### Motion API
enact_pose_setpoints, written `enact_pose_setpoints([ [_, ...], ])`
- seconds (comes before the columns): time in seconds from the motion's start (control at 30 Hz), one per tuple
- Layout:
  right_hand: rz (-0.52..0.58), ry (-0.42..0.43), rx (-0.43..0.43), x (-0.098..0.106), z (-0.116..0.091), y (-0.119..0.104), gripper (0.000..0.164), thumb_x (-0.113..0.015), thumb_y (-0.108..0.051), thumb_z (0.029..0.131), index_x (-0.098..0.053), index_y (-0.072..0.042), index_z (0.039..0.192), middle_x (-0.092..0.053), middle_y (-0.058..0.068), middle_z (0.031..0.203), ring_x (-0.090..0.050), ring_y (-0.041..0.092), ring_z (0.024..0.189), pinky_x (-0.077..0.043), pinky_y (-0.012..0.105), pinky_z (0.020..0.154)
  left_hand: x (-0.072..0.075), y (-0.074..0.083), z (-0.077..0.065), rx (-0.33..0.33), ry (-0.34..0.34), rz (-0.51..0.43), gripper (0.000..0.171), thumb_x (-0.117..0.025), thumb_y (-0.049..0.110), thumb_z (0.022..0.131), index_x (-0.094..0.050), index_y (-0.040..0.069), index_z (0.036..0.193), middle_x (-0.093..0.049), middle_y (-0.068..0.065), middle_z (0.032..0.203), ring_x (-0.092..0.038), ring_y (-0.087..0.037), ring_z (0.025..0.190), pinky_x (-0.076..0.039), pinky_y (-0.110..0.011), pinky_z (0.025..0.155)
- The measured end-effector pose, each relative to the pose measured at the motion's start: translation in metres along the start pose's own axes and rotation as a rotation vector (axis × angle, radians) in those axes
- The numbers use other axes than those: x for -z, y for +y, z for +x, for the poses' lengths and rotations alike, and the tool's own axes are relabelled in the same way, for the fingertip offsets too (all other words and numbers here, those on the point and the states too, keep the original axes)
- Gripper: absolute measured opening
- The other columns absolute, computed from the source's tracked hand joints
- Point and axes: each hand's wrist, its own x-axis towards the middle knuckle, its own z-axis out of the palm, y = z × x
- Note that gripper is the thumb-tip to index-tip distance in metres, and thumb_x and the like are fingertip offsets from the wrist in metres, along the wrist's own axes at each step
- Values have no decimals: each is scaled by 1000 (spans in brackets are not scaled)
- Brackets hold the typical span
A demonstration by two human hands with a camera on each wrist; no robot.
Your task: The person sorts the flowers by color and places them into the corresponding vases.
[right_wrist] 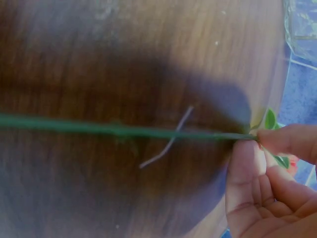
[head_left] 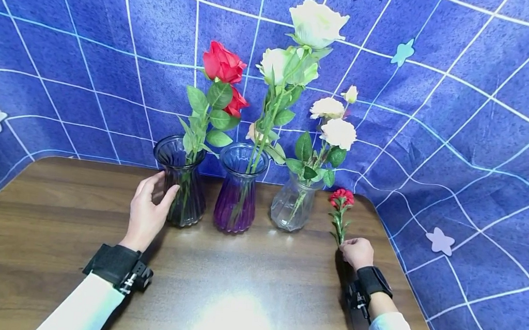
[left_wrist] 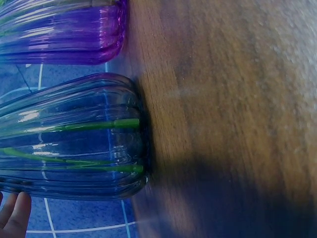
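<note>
My right hand [head_left: 358, 252] pinches the green stem [right_wrist: 89, 126] of a red carnation [head_left: 342, 197] between thumb and fingers at the table's right side. The bloom points away from me, and the long stem runs back under the wrist. At the left, my left hand [head_left: 148, 208] is beside a dark ribbed glass vase [head_left: 186, 195], thumb and fingers spread and fingertips at its side. In the left wrist view, two green stems [left_wrist: 126, 123] show inside this vase. Red roses [head_left: 224, 63] stand in it with green leaves.
A blue-purple glass vase [head_left: 235, 204] with tall white roses [head_left: 317, 24] stands in the middle. Right of it is a clear glass vase [head_left: 292, 206] with cream flowers [head_left: 338, 133]. Behind the wooden table [head_left: 55, 211] hangs a blue cloth [head_left: 81, 57] with white lines and stars.
</note>
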Motion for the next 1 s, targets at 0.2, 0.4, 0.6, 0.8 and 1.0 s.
enact_pose_setpoints([
  [0.2, 24, -33, -3, 3, 2, 1, 20, -62, -8, 78, -69, 9, 87, -64, 3, 54, -58, 7, 44, -52, 22, 49, 0, 1, 0, 2, -1, -2, 45, -66, 20, 88, -54, 1, 126, -56, -17, 115, -57, -25, 105, -41, -2, 81],
  [0.4, 47, -52, -3, 7, 1, 2, 20, -61, -7, 78, -68, 10, 86, -63, 1, 53, -58, 7, 45, -52, 21, 47, -1, 3, 1, -1, -3, -13, 45, -66, 19, 88, -54, 1, 126, -57, -17, 115, -57, -25, 105, -43, -4, 82],
  [0.6, 27, 2, -10, 17, -8, -3, 21, -61, -11, 80, -68, 6, 89, -65, 2, 56, -56, 5, 48, -45, 19, 52, 0, 2, 1, 0, 3, -13, 44, -67, 19, 87, -54, 1, 126, -57, -17, 114, -57, -25, 104, -43, -4, 82],
  [0.8, 102, 105, -10, 27, -17, -14, 26, -62, -14, 83, -68, 6, 99, -68, 3, 62, -55, 3, 50, -42, 18, 54, 0, 0, 0, -8, 7, -9, 44, -67, 19, 87, -55, 1, 126, -57, -17, 114, -57, -24, 103, -41, -2, 81],
  [1.0, 299, 196, 47, 39, -29, -34, 27, -60, -9, 85, -65, 10, 104, -68, 0, 69, -56, -1, 51, -46, 13, 49, 0, -1, 0, -14, 6, -3, 44, -67, 19, 87, -54, 1, 126, -57, -18, 115, -57, -25, 104, -39, 0, 80],
])
